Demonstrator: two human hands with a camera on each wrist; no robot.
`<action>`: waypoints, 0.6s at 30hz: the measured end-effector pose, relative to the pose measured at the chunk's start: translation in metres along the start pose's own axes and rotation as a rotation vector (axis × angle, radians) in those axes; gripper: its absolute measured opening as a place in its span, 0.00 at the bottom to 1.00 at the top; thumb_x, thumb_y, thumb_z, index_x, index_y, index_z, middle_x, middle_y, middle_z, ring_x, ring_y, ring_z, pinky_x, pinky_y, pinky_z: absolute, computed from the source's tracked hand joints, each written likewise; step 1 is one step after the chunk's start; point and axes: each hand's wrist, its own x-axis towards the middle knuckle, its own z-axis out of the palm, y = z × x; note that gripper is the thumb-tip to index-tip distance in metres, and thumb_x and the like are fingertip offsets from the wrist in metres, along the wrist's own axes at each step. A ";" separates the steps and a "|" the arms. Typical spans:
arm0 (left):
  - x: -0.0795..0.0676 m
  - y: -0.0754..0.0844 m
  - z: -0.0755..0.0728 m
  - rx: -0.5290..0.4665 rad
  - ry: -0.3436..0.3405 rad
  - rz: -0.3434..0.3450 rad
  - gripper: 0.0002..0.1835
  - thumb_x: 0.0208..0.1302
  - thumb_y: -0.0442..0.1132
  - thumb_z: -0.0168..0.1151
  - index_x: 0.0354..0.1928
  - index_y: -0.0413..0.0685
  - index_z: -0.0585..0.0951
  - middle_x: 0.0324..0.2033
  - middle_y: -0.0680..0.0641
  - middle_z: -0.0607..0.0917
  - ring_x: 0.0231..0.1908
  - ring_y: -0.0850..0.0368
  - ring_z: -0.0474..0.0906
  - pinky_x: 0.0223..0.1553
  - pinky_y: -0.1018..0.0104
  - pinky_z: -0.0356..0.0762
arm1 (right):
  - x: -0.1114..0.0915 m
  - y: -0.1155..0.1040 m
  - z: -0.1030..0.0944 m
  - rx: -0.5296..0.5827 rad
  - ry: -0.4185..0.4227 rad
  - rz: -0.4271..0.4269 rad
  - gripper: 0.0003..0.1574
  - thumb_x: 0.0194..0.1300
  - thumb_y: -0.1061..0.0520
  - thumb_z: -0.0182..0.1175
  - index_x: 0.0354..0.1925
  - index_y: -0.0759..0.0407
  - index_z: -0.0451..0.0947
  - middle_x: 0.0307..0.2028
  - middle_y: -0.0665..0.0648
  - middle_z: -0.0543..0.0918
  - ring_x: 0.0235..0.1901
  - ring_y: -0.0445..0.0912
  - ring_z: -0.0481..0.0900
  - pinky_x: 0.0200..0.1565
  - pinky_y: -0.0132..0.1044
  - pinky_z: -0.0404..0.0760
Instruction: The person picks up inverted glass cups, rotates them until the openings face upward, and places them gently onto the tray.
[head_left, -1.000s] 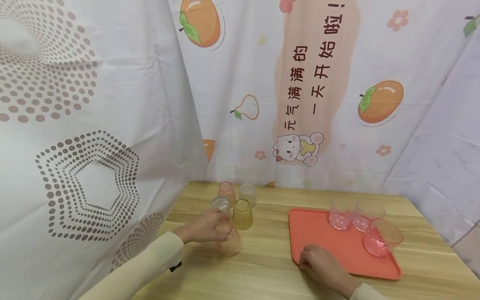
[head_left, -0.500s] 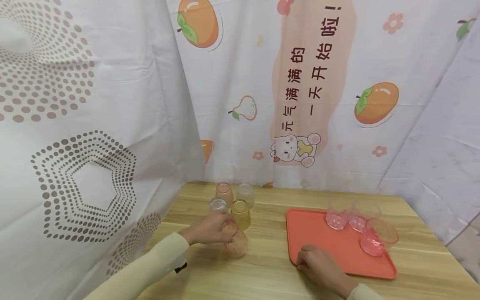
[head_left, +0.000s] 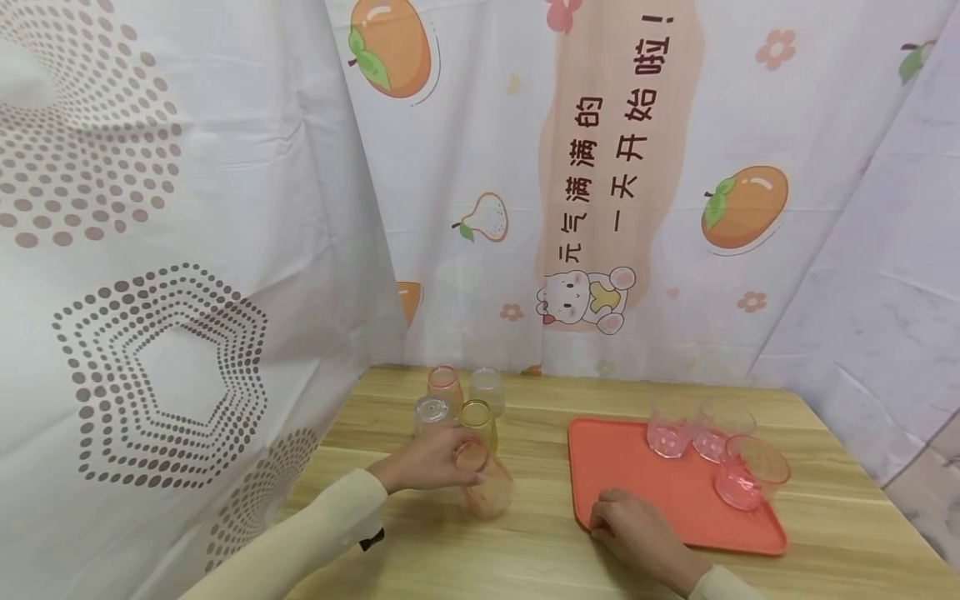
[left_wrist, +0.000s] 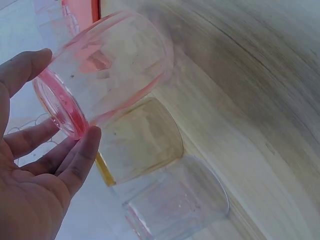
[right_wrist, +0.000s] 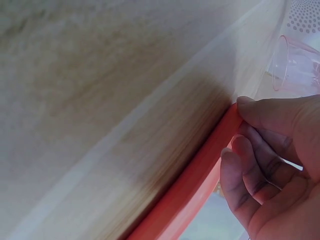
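My left hand (head_left: 433,461) grips a pink see-through drinking glass (head_left: 491,490) by its base, mouth down and tilted, just in front of several upturned glasses. In the left wrist view, thumb and fingers close around the thick pink base of that glass (left_wrist: 115,65). Nearest to it stand a yellow glass (head_left: 480,421) and a clear glass (head_left: 430,417). My right hand (head_left: 637,533) is at the near left corner of a red tray (head_left: 615,467). The right wrist view has its thumb and fingers pinching the tray's rim (right_wrist: 195,185).
Three pinkish glasses stand mouth up on the tray's right part, the nearest pink glass (head_left: 742,483) among them. Behind the yellow glass are an upturned pink glass (head_left: 446,390) and a clear glass (head_left: 487,392). Printed curtains (head_left: 450,150) rise behind the wooden table (head_left: 540,533).
My left hand has carried the pink glass to the right, away from the upturned glasses, and the glass has tilted more. The right hand stays at the tray's corner. The head view has shifted slightly.
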 end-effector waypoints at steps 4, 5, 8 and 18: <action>0.004 0.002 0.003 0.031 0.011 0.010 0.28 0.53 0.61 0.67 0.50 0.50 0.80 0.45 0.52 0.82 0.45 0.57 0.77 0.44 0.64 0.75 | 0.000 0.000 0.000 0.006 0.013 -0.017 0.12 0.47 0.58 0.74 0.23 0.45 0.78 0.26 0.38 0.71 0.29 0.33 0.70 0.29 0.30 0.75; 0.005 0.003 0.003 0.034 0.008 0.005 0.29 0.53 0.61 0.67 0.51 0.50 0.80 0.45 0.52 0.82 0.45 0.57 0.77 0.44 0.64 0.75 | 0.000 0.000 0.000 0.011 0.013 -0.018 0.13 0.47 0.58 0.74 0.24 0.45 0.78 0.26 0.38 0.71 0.29 0.33 0.70 0.29 0.30 0.75; 0.008 0.006 0.006 0.042 0.006 0.004 0.29 0.53 0.61 0.67 0.51 0.49 0.80 0.44 0.52 0.82 0.42 0.58 0.76 0.41 0.65 0.74 | -0.001 -0.001 0.000 0.022 0.009 -0.012 0.14 0.46 0.60 0.74 0.24 0.44 0.78 0.26 0.38 0.72 0.30 0.33 0.70 0.29 0.30 0.75; 0.012 0.014 0.013 -0.010 -0.034 -0.051 0.34 0.54 0.67 0.61 0.55 0.53 0.78 0.47 0.56 0.80 0.43 0.61 0.75 0.40 0.67 0.74 | -0.003 0.002 0.002 0.020 0.031 -0.006 0.12 0.46 0.58 0.74 0.24 0.44 0.79 0.26 0.37 0.71 0.30 0.33 0.70 0.29 0.31 0.75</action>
